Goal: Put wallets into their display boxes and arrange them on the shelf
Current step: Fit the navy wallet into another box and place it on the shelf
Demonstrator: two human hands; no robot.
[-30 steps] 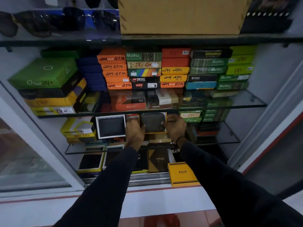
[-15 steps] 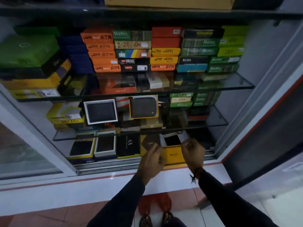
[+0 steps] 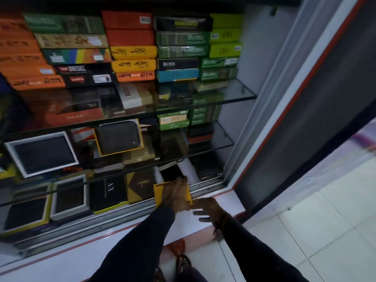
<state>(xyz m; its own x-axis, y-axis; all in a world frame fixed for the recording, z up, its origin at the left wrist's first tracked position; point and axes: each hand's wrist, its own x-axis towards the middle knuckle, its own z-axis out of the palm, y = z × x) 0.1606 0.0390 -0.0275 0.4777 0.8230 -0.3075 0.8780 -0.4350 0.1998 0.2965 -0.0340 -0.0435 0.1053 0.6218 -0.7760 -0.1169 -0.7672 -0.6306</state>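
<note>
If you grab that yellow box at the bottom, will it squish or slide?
The yellow box looks like stiff card with flat sides, so it probably keeps its shape. It looks small under the left hand, so it is likely light. Its smooth face might slide easily on the cabinet's bottom ledge.

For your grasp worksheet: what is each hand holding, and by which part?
Left hand lies over the yellow box, gripping its top face; right hand holds nothing.

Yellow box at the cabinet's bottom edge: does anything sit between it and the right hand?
Nothing visible. The left hand already lies on the yellow box; the right hand is open just beside it.
</note>
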